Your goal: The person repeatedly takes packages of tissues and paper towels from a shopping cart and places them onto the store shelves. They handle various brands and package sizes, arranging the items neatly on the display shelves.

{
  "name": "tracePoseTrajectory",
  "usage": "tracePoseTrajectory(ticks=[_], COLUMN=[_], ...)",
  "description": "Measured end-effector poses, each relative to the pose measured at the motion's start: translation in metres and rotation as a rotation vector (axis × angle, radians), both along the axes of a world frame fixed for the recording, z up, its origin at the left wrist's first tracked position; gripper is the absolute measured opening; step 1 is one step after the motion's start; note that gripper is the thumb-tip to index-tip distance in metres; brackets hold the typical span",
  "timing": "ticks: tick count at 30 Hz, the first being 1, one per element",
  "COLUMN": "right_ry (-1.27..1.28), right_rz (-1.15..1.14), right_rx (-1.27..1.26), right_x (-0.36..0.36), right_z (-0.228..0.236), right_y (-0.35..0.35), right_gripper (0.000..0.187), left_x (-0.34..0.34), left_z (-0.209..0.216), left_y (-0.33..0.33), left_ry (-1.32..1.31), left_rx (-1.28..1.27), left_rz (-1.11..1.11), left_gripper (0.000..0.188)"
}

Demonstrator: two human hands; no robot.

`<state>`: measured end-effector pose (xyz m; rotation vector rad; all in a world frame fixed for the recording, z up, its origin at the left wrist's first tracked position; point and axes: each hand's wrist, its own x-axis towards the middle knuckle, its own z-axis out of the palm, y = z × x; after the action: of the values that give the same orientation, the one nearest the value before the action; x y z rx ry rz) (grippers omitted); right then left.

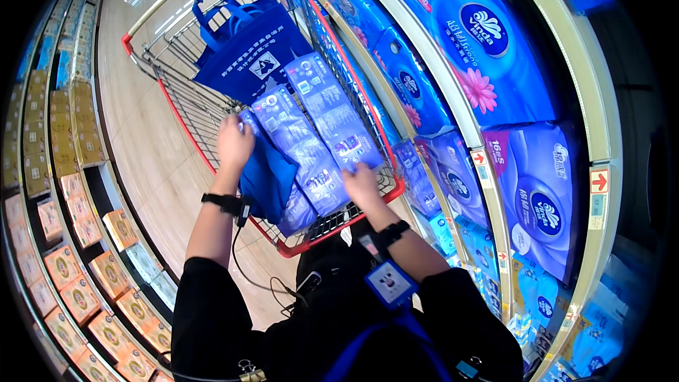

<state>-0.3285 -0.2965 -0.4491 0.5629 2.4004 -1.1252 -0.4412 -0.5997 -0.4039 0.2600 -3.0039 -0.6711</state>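
Inside a wire shopping cart with red edges lie purple plastic-wrapped tissue packs, among them a middle pack and a right-hand pack. Dark blue cloth, like a bag, lies along their left side and partly covers another purple pack. At the cloth's upper end, my left hand is closed, its fingers curled on the fabric. My right hand has its fingers bent against the near end of the right-hand pack. Both hands are slightly blurred.
A large blue tote bag with handles stands in the cart's far part. Shelves of blue and purple tissue packs rise close on the right. Across the tiled floor, the left shelves hold orange and gold packs. A cable hangs below my left wrist.
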Motion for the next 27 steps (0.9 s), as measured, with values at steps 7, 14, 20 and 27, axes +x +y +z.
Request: tracePoseTrajectory(ticks=[7,14,20,27], right_ry=[-0.578,-0.531,-0.416,-0.37], right_rz=[-0.751,-0.826,-0.889,-0.947], right_rx=[-0.765,-1.037,-1.053,-0.896], right_x=[-0.004,-0.006,-0.02,-0.015], right_z=[-0.005,-0.062,-0.056,-0.031], right_y=[0.045,0.034,0.026,0.024], right_gripper=[0.075,0.052,0.056,0.069], left_x=[-0.136,-0.215,-0.217,-0.192], left_z=[-0.085,-0.125,-0.124,-0.113], left_y=[0.08,0.099,0.111,0.101], left_ry=[-0.197,-0.406,-0.399,-0.245], left_rx=[0.019,0.101,0.108,0.027], left_rz=[-0.143,-0.126,-0.134,-0.097], left_gripper=[0.048,0.054,0.061,0.032])
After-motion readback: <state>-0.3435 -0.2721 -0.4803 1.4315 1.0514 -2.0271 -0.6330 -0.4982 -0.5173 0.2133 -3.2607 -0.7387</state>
